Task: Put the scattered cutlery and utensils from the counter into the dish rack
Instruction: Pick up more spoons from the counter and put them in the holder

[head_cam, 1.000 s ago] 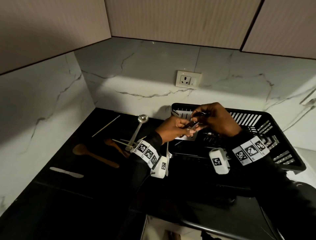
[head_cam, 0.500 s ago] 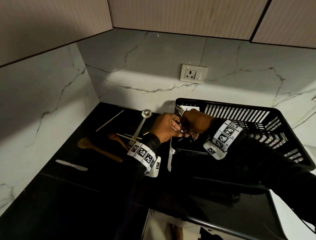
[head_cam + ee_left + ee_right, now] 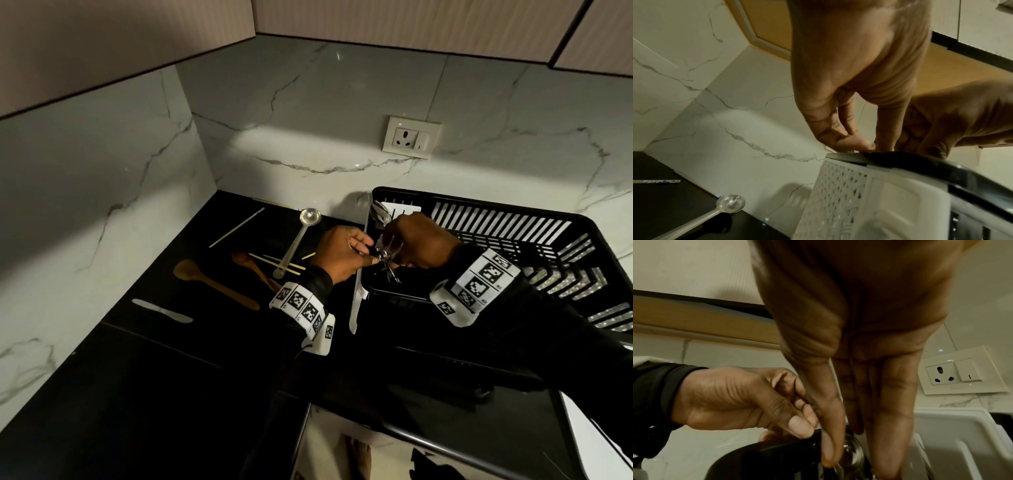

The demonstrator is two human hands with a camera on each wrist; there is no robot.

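Observation:
Both hands meet at the front left corner of the black dish rack (image 3: 513,219). Between them is a small bundle of metal cutlery (image 3: 386,257), its ends pointing down inside the rack. My left hand (image 3: 371,257) pinches it from the left, and my right hand (image 3: 390,247) pinches it from above with thumb and fingers. In the right wrist view the thumb presses shiny metal cutlery (image 3: 851,449) at the rack's rim. A white cutlery holder (image 3: 402,208) in the rack's far left corner holds metal spoons (image 3: 378,213).
On the black counter left of the rack lie a metal ladle (image 3: 298,240), two wooden spoons (image 3: 212,284), chopsticks (image 3: 236,228), a white knife (image 3: 161,310) and a white utensil (image 3: 356,301) along the rack's side. A wall socket (image 3: 411,137) sits behind.
My right hand has moved left from over the rack to its front left corner, turning downward. The cutlery bundle now points down into the rack. My left hand stays beside it.

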